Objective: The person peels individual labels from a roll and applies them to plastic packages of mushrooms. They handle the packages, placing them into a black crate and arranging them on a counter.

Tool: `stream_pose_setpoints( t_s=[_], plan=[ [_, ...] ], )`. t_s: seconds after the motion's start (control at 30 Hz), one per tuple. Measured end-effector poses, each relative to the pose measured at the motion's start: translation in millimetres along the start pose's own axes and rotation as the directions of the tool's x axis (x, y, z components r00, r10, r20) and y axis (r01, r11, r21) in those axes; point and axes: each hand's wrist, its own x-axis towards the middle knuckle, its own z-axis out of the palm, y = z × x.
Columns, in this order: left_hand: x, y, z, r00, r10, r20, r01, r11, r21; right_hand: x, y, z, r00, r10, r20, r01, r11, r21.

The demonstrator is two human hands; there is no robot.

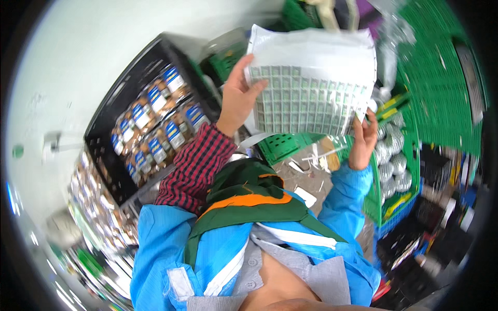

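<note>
A white, glossy sheet [314, 52], printed or covered with a grid of small grey-green rectangles like labels, is held up in front of me by both hands. My left hand [239, 93] grips its left edge, thumb lying across the front and fingers hidden behind. At the lower right corner, my right hand [364, 136] pinches the sheet between thumb and fingers. Its top edge is slightly wavy. Whether it is a single sheet or a flat plastic sleeve, I cannot tell.
A black crate [111, 179] at left holds several packs of brown goods [155, 98] with blue-and-white labels. To the right, a green crate [371, 202] contains clear-wrapped round items [386, 171]. Stacked green crates [441, 67] rise at far right. White scraps [306, 197] litter the floor.
</note>
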Motion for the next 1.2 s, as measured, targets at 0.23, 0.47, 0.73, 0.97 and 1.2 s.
stream_pose_setpoints(
  t_s=[0.23, 0.47, 0.73, 0.97, 1.2],
  plan=[
    [-108.5, 86.7, -61.9, 0.97, -0.148, -0.194, 0.188, 0.96, 0.206, 6.6, -10.5, 85.7, 0.895, -0.133, 0.425, 0.252, 0.938, -0.237],
    [-210.2, 123.5, -132.4, 0.824, -0.165, -0.543, 0.24, 0.968, 0.069, -7.5, -14.4, 188.6, 0.552, 0.101, 0.828, 0.117, 0.974, -0.196],
    [-290.1, 158.1, -161.3, 0.593, 0.055, -0.803, 0.13, 0.978, 0.163, -55.3, -25.7, 306.4, 0.238, 0.052, 0.97, 0.106, 0.991, -0.079],
    [-336.2, 183.3, -178.5, 0.41, 0.252, -0.877, -0.02, 0.963, 0.267, -111.0, -5.3, 364.6, -0.047, 0.123, 0.991, 0.207, 0.972, -0.11],
    [-379.9, 198.8, -254.0, 0.44, 0.214, -0.872, 0.165, 0.936, 0.312, -182.2, 2.5, 436.5, -0.222, -0.146, 0.964, 0.741, 0.617, 0.264]
  ],
)
